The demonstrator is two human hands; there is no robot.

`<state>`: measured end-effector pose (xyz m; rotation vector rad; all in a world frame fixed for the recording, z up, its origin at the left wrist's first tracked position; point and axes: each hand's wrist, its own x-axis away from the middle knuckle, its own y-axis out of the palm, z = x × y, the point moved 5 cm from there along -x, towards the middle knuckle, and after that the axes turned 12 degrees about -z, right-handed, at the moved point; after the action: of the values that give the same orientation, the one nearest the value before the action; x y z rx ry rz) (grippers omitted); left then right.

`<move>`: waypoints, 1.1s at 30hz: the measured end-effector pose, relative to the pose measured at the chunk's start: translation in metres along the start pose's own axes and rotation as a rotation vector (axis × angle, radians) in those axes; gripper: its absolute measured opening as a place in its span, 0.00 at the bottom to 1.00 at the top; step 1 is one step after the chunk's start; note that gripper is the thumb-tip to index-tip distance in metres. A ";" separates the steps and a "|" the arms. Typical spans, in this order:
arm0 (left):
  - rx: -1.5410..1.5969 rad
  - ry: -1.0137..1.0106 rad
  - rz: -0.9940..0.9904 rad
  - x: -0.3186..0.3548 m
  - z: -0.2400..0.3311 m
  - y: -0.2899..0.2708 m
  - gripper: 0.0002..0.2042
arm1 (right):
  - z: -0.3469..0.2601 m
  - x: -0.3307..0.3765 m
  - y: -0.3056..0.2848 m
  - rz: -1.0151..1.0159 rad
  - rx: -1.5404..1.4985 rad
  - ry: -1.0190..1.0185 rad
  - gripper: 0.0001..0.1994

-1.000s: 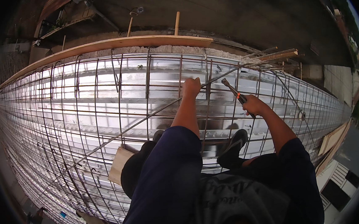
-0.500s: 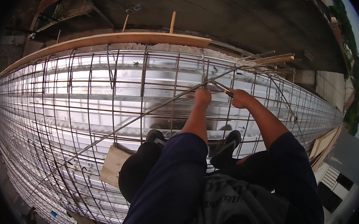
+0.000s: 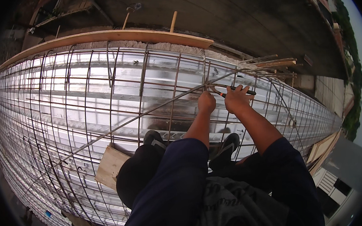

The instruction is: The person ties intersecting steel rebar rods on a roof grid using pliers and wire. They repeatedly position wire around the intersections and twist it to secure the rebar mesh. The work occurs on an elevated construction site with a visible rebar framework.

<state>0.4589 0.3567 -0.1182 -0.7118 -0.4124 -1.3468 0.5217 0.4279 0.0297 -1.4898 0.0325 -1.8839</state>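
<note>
My right hand (image 3: 236,99) grips a pair of pincers (image 3: 220,85) with dark and orange handles. The handles stand apart, and some of my fingers are spread over them. The pincers' jaws are at a crossing of steel bars, where a long diagonal rebar (image 3: 175,97) passes over the mesh. Just below that crossing, my left hand (image 3: 206,101) is closed, its knuckles toward the bars. Whatever it may hold is hidden. The rebar mesh (image 3: 111,93) spreads above shiny corrugated metal decking (image 3: 122,71).
My shoes (image 3: 230,145) are among the bars. A piece of plywood (image 3: 111,167) lies beside my left leg. A long wooden plank (image 3: 98,36) edges the far side, with upright sticks behind it. Several timber strips (image 3: 270,64) lie at the far right.
The pincers' handles have spread apart, and my right hand has opened up around them and shifted slightly left. My left hand stays by the crossing.
</note>
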 end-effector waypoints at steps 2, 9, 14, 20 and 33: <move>-0.007 0.003 0.015 0.000 -0.003 -0.003 0.10 | -0.006 0.003 -0.006 0.047 0.045 0.000 0.26; 0.059 -0.077 -0.019 0.007 -0.003 -0.004 0.11 | 0.003 -0.003 -0.003 -0.132 0.044 -0.031 0.29; 0.055 -0.058 -0.032 0.006 -0.006 -0.004 0.11 | -0.001 -0.006 0.008 -0.029 -0.005 -0.010 0.29; -0.011 -0.013 -0.036 -0.002 -0.012 -0.002 0.12 | -0.020 0.003 -0.008 0.041 0.104 0.004 0.23; 0.052 -0.028 -0.101 0.021 -0.068 -0.011 0.17 | 0.005 -0.026 0.027 -0.599 -0.751 -0.282 0.11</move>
<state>0.4436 0.2942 -0.1516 -0.6743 -0.5098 -1.4169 0.5417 0.4238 -0.0023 -2.4846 0.1992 -2.2241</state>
